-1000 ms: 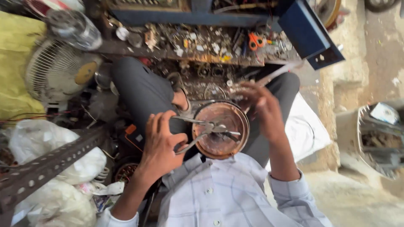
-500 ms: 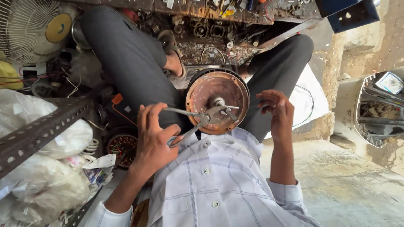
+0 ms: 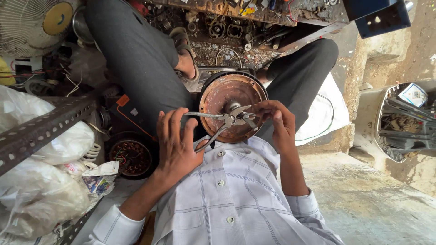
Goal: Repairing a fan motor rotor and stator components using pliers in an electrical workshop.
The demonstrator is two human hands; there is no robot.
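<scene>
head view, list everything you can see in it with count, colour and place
motor cover: one, rusty brown disc, on the lap, centre
pliers: one, grey metal, across the cover
stator: one, dark with copper windings, lower left
fan: one, pale with yellow hub, top left
angle bar: one, grey, perforated, left
bags: several, whitish plastic, lower left
bench: one, rusty, littered with small parts, top
white sheet: one, right of the knee
left hand: on the pliers' handles
right hand: fingers at the pliers' head
</scene>
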